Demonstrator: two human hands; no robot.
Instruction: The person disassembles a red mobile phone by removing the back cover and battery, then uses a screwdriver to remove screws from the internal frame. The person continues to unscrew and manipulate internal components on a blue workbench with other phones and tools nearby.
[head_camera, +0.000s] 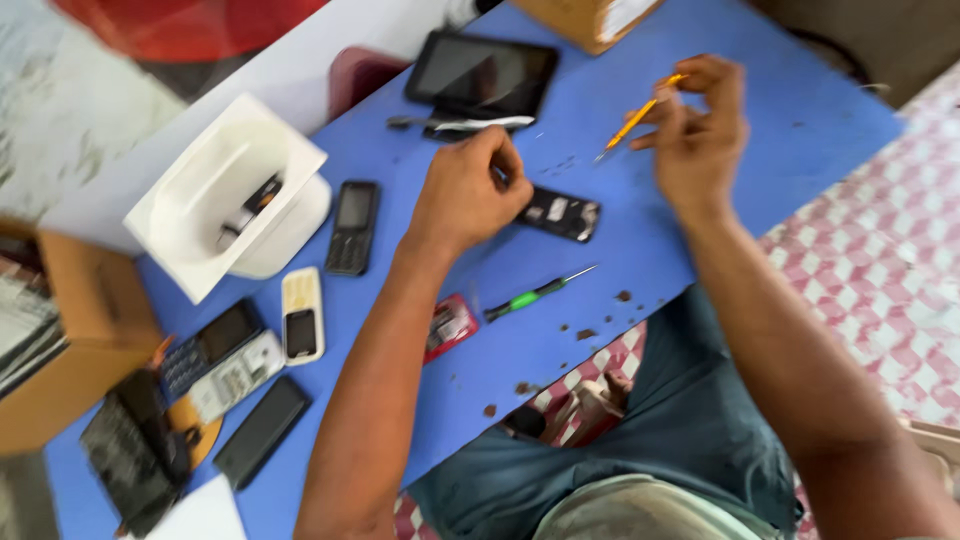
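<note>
While the left hand (468, 190) pinches the edge of the opened phone (562, 213) at the frame's centre, the right hand (697, 130), upper right, has its grip closed on an orange screwdriver (634, 122). With such a light hold, the phone could slide across the blue tabletop (790, 130) under pressure.

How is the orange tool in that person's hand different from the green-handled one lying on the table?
The orange screwdriver is held off the table, pinched in the right hand; the green screwdriver lies untouched on the blue table. Handle colours differ: orange against green and black. Both are slim, with thin metal tips.
</note>
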